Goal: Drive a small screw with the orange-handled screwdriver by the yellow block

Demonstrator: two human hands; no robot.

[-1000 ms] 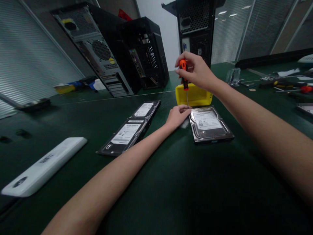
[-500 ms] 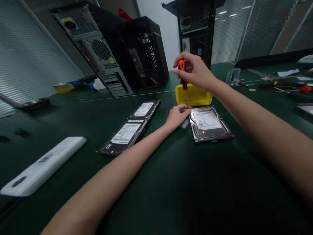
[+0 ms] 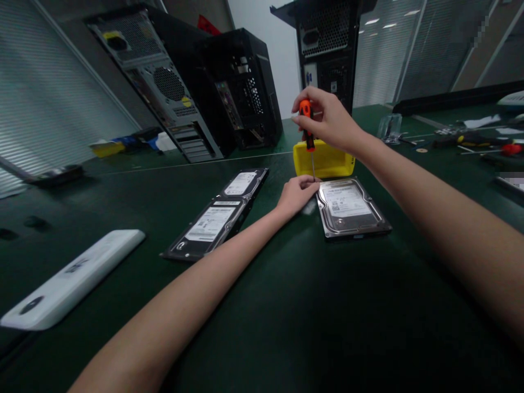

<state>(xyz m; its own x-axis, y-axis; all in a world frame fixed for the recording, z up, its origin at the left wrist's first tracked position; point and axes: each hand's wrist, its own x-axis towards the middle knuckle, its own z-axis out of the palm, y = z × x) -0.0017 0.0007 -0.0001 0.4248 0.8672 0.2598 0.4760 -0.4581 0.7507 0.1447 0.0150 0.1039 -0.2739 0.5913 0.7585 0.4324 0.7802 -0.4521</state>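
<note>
A screwdriver (image 3: 306, 109) with an orange and black handle stands nearly upright in my right hand (image 3: 329, 117), whose fingers are closed around the handle. Its thin shaft points down to the far left corner of a hard drive (image 3: 347, 204), which lies label up on the table. At that same corner my left hand (image 3: 295, 195) grips the drive's edge, thumb at the near side. The left fingertips and the screwdriver's tip meet there, so the screw point is hidden. Right behind the drive is a yellow tray (image 3: 323, 159), tipped up on its side.
Two more hard drives (image 3: 213, 221) lie end to end left of my left forearm. A white elongated device (image 3: 76, 275) rests at the far left. Computer cases (image 3: 164, 82) stand at the back. Hand tools (image 3: 470, 141) and a clear plastic box (image 3: 391, 128) lie on the right.
Almost nothing differs. My right hand and the screwdriver have shifted very slightly; the hard drive and my left hand keep their places.
</note>
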